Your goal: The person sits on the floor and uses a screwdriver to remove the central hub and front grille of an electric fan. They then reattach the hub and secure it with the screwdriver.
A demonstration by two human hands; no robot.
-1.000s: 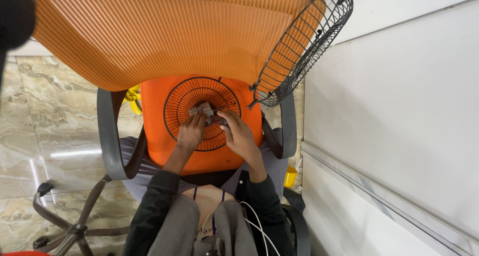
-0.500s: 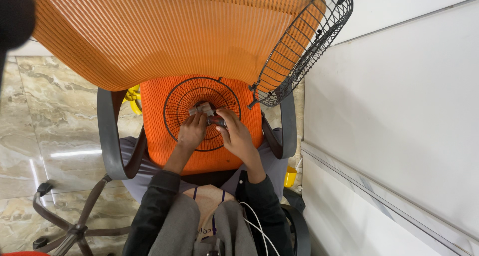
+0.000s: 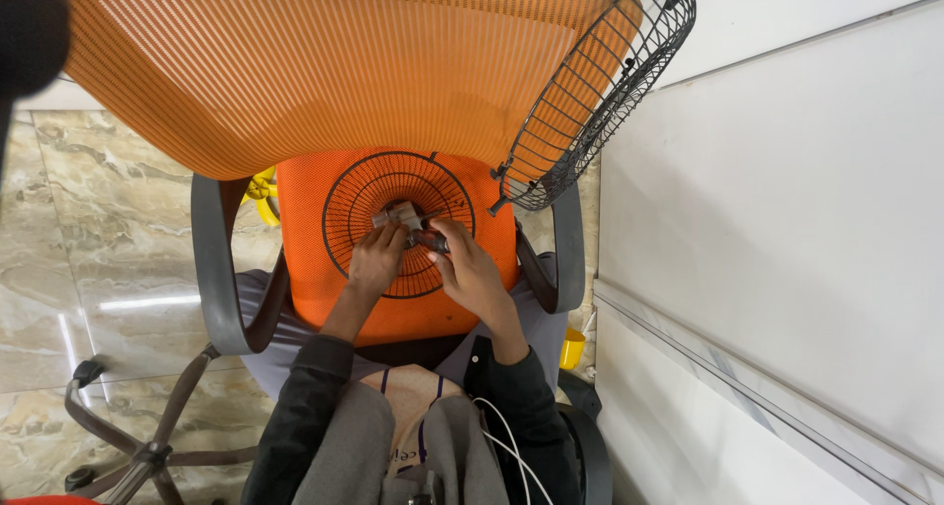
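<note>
Working a small part at the hub of a fan guard

Lying flat on the orange chair seat (image 3: 492,220), the round black wire fan guard (image 3: 398,225) has a small grey part (image 3: 396,213) at its centre. The left hand (image 3: 374,259) pinches that grey part with its fingertips. The right hand (image 3: 470,274) is closed around a dark, short object (image 3: 431,239) just beside it, touching the hub. A second wire guard (image 3: 600,92) leans tilted against the orange mesh backrest (image 3: 324,62). Grey armrests (image 3: 218,269) flank the seat, above a marble floor (image 3: 88,239).
</note>
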